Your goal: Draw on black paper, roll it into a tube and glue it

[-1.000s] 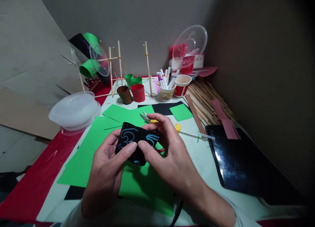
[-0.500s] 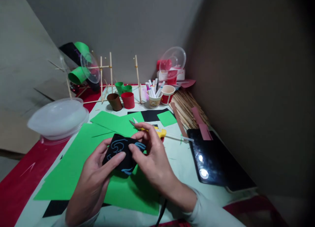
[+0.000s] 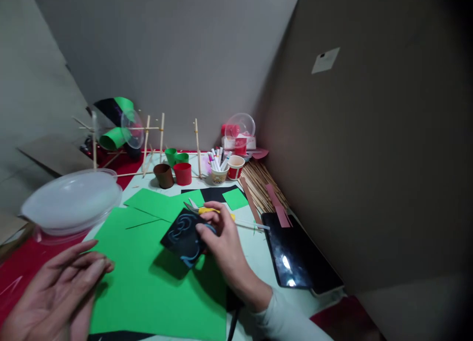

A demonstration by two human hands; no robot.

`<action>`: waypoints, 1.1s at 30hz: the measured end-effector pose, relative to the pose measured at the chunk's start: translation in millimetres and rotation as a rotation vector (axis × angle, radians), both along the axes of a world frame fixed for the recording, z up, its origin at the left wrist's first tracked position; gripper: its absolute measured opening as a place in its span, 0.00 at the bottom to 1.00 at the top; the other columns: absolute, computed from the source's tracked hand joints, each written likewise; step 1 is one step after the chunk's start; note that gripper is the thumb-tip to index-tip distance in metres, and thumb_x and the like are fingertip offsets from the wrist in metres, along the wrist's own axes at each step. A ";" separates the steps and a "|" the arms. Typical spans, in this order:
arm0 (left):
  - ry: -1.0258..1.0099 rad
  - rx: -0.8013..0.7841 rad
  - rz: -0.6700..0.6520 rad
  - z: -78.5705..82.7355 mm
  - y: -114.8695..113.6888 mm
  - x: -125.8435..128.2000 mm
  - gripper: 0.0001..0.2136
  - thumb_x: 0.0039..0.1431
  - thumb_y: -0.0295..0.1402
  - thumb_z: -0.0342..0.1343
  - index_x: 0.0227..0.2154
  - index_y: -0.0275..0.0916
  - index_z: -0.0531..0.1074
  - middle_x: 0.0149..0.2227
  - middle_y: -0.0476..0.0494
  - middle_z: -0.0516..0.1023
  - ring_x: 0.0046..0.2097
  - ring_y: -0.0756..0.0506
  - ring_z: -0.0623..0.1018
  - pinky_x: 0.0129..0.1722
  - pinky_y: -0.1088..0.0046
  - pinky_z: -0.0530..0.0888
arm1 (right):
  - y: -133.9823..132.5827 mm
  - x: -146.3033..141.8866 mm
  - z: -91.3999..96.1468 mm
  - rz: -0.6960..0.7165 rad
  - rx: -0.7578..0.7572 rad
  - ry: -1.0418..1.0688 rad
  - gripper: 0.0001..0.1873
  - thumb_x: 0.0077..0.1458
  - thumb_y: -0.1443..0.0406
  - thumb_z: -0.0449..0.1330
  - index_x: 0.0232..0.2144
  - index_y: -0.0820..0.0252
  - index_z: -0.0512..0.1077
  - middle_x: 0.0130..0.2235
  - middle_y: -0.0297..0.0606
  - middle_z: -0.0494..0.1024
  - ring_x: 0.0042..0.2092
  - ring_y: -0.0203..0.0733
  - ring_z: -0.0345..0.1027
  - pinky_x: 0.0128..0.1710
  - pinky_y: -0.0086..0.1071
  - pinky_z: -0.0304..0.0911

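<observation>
A black sheet piece [image 3: 181, 235], marked with light-blue curls, is held by the right hand [image 3: 226, 245], its right edge pinched between thumb and fingers. It is tilted just above a large green sheet [image 3: 125, 287] on the white-covered bench [image 3: 253, 262], and a shadow is cast below it. The fingers of the left hand [image 3: 61, 296] are loosely bent and part open over the left edge of the green sheet, with nothing seen in their hold. Behind the right hand, metal blades [image 3: 191, 206] and a yellow tool [image 3: 205, 211] are partly hidden. Farther back, white markers [image 3: 217, 159] are held upright in a patterned paper cup [image 3: 219, 177], just beside a red-and-white cup [image 3: 235, 171]. A red cylinder [image 3: 183, 174] is set beside a brown cylinder [image 3: 163, 176].
</observation>
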State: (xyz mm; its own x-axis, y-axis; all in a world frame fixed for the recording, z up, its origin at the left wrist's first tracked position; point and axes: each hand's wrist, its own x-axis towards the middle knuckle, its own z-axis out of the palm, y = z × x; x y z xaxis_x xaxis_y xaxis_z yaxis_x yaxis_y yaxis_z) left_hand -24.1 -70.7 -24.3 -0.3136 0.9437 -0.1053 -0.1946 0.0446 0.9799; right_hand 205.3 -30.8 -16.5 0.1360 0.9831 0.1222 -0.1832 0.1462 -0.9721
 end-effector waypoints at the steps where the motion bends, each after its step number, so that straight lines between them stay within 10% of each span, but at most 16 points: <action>1: 0.018 -0.006 0.055 0.5 -0.8 -4.7 0.13 0.54 0.39 0.69 0.41 0.61 0.77 0.39 0.66 0.81 0.60 0.43 0.74 0.44 0.85 0.81 | 3.2 4.3 0.2 -0.015 -0.004 0.029 0.22 0.49 0.63 0.66 0.47 0.56 0.67 0.35 0.31 0.74 0.37 0.38 0.72 0.37 0.32 0.68; 10: -0.048 0.022 -0.004 -2.5 -11.5 0.3 0.15 0.38 0.41 0.78 0.30 0.43 0.85 0.30 0.47 0.82 0.33 0.49 0.80 0.34 0.84 0.79 | 19.9 30.9 -3.7 -0.147 -0.016 0.130 0.26 0.46 0.58 0.72 0.46 0.55 0.69 0.35 0.29 0.75 0.32 0.36 0.71 0.31 0.28 0.66; 24: -0.086 0.002 -0.202 9.6 -6.9 30.5 0.14 0.54 0.42 0.69 0.40 0.41 0.84 0.21 0.49 0.75 0.21 0.50 0.71 0.22 0.74 0.70 | -10.3 4.7 13.0 0.053 0.007 -0.051 0.23 0.50 0.61 0.70 0.47 0.53 0.69 0.37 0.31 0.73 0.37 0.38 0.70 0.34 0.30 0.69; 33: -0.080 0.055 -0.227 30.6 -2.4 75.5 0.31 0.52 0.44 0.69 0.59 0.44 0.72 0.57 0.40 0.78 0.59 0.36 0.74 0.52 0.72 0.73 | -25.1 -1.8 16.4 0.033 0.173 -0.267 0.20 0.56 0.67 0.61 0.50 0.52 0.64 0.41 0.36 0.74 0.43 0.42 0.73 0.46 0.39 0.70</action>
State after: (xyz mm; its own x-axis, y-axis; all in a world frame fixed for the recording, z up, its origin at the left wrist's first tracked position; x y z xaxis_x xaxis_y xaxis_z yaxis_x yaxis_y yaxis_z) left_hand 51.4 -73.1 6.3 -0.0853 0.9940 -0.0680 -0.2624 0.0434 0.9640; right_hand 203.5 -55.9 -0.1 0.0446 0.9480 0.3153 0.0680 0.3120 -0.9477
